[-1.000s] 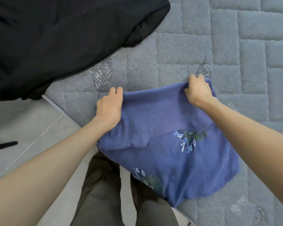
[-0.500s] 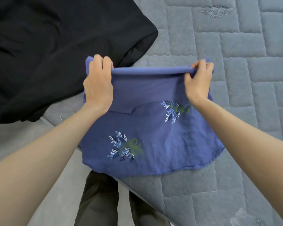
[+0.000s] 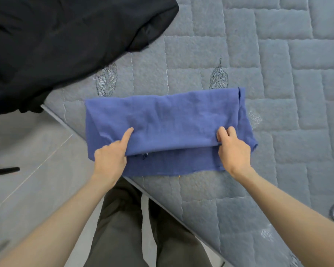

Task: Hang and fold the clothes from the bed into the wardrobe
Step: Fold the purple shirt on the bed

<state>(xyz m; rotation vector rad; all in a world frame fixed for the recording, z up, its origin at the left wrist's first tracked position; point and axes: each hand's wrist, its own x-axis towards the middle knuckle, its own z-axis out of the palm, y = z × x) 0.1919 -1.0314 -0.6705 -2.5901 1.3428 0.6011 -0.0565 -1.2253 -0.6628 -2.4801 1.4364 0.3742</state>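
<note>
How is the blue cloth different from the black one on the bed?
The blue cloth is folded into a neat flat band; the black cloth lies loose and rumpled. The blue cloth is the smaller in view; the black cloth spreads past the picture's edge. The left hand and right hand both pinch the blue cloth's folded edge; nothing touches the black cloth. Both lie on the grey quilted bed.
</note>
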